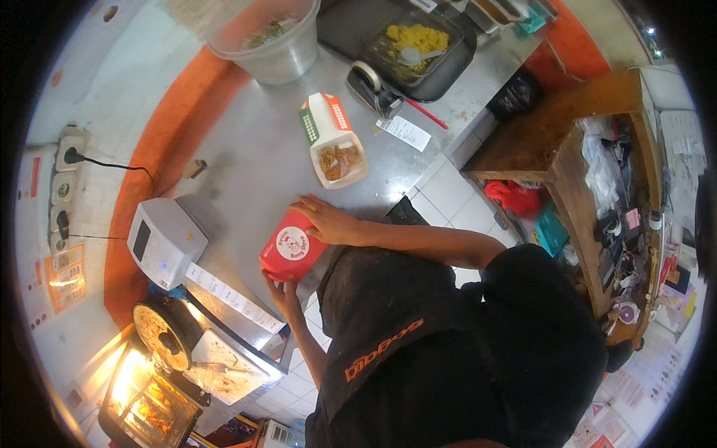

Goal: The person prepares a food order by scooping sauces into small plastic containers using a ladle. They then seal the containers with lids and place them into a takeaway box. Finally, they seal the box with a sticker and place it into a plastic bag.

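A closed red cardboard food box [292, 246] with a round white printed label rests at the near edge of the steel counter. My right hand [327, 221] holds its upper right end, fingers spread over the top edge. My left hand [284, 294] grips the lower left end, thumb on the near side. Behind it stands an open paper food box [339, 162] with its green, white and orange lid raised. Pieces of browned, fried-looking food [339, 161] lie inside, partly under clear plastic.
A printer [165, 241] trails a long paper strip [232, 297] at the left. Further back are a tape dispenser [372, 92], a receipt [404, 133], a red pen [427, 114], a tray of yellow food [417, 42] and a plastic tub [274, 50]. A lit food warmer [154, 403] glows lower left.
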`<state>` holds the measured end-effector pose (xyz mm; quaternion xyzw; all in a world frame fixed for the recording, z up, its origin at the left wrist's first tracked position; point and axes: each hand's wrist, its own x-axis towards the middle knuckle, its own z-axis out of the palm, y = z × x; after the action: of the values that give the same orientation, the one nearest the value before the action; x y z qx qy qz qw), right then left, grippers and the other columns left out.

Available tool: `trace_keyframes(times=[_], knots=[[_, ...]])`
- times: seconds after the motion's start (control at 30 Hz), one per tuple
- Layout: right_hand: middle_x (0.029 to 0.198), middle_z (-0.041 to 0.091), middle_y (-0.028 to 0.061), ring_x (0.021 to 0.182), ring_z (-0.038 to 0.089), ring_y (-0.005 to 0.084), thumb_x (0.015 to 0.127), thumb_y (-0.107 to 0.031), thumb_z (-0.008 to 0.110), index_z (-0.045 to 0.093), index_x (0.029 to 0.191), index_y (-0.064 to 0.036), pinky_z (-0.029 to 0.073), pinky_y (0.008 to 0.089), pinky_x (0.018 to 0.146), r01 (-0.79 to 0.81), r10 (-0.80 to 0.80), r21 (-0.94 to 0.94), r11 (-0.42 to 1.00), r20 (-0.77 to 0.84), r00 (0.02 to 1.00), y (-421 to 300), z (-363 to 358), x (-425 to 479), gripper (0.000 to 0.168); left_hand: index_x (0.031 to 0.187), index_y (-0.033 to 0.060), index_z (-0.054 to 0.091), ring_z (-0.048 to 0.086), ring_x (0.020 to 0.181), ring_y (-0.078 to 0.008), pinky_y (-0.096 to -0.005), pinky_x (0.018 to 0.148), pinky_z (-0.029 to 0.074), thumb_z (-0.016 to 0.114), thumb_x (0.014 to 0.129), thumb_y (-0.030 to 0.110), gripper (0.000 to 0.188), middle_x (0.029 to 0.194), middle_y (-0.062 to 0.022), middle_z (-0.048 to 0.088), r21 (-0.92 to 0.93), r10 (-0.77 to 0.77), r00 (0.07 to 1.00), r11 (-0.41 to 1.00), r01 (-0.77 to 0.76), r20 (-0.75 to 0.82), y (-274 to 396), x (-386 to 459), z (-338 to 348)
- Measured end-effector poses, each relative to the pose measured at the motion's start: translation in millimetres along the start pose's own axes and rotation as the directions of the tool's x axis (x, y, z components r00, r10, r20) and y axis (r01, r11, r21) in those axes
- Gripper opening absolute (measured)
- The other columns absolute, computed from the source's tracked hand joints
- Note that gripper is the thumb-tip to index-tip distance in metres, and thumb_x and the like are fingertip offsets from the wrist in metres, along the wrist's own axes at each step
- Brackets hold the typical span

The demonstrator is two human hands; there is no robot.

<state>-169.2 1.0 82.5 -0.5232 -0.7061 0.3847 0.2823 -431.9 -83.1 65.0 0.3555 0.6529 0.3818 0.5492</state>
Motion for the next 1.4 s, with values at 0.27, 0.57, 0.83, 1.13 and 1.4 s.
trace_keyframes(times=[0.27, 0.57, 0.83, 1.13, 1.4], knots=[[0.139, 0.046, 0.0271, 0.127, 0.050, 0.0374, 0.088, -0.016, 0.069, 0.028, 0.149, -0.004, 0.041, 0.0427, 0.106, -0.183, 0.233, 0.340, 0.922, -0.112, 0.966, 19, 18, -7, 0.074, 0.154, 0.0027, 0.024, 0.044, 0.134, -0.0285, -0.0419, 0.107, 0.042, 0.051, 0.081, -0.001, 0.077, 0.148, -0.0167, 0.039, -0.040, 0.063, 0.996, 0.997, -0.060, 0.067, -25, 13, 19], [0.122, 0.062, 0.0224, 0.112, 0.062, 0.0343, 0.092, -0.039, 0.066, 0.048, 0.136, 0.001, 0.048, 0.0406, 0.097, -0.342, 0.352, 0.295, 0.892, 0.019, 0.936, -11, -36, -6, 0.062, 0.147, -0.0001, 0.038, 0.056, 0.120, -0.0272, -0.0416, 0.090, 0.054, 0.057, 0.097, 0.042, 0.068, 0.136, -0.0158, 0.051, 0.152, -0.173, 0.984, 0.974, 0.166, 0.033, 73, -1, 31], [0.106, 0.068, 0.0236, 0.111, 0.060, 0.0416, 0.096, -0.052, 0.051, 0.062, 0.117, -0.003, 0.050, 0.0508, 0.094, -0.596, 0.560, 0.073, 0.800, 0.266, 0.785, -28, -60, 0, 0.055, 0.143, -0.0044, 0.044, 0.059, 0.116, -0.0228, -0.0329, 0.093, 0.050, 0.051, 0.102, 0.039, 0.061, 0.127, -0.0178, 0.060, 0.243, -0.298, 0.952, 0.931, 0.274, 0.068, 73, -5, 27], [0.132, 0.048, 0.0211, 0.123, 0.048, 0.0433, 0.101, -0.044, 0.043, 0.065, 0.115, -0.002, 0.047, 0.0553, 0.098, -0.430, 0.427, 0.031, 0.902, 0.080, 0.901, 23, -1, -15, 0.049, 0.149, 0.0000, 0.036, 0.058, 0.119, -0.0290, -0.0349, 0.097, 0.047, 0.044, 0.102, 0.024, 0.053, 0.135, -0.0243, 0.056, 0.482, -0.166, 0.984, 0.858, 0.178, -0.067, 41, -18, 45], [0.134, 0.046, 0.0218, 0.124, 0.047, 0.0399, 0.103, -0.041, 0.043, 0.041, 0.142, 0.001, 0.040, 0.0471, 0.105, -0.251, 0.251, -0.155, 0.955, -0.024, 0.968, 30, 23, -15, 0.058, 0.150, 0.0021, 0.036, 0.055, 0.123, -0.0294, -0.0380, 0.102, 0.043, 0.043, 0.099, 0.017, 0.054, 0.141, -0.0197, 0.051, -0.008, -0.258, 0.963, 0.966, 0.258, -0.074, 35, -4, 53]])
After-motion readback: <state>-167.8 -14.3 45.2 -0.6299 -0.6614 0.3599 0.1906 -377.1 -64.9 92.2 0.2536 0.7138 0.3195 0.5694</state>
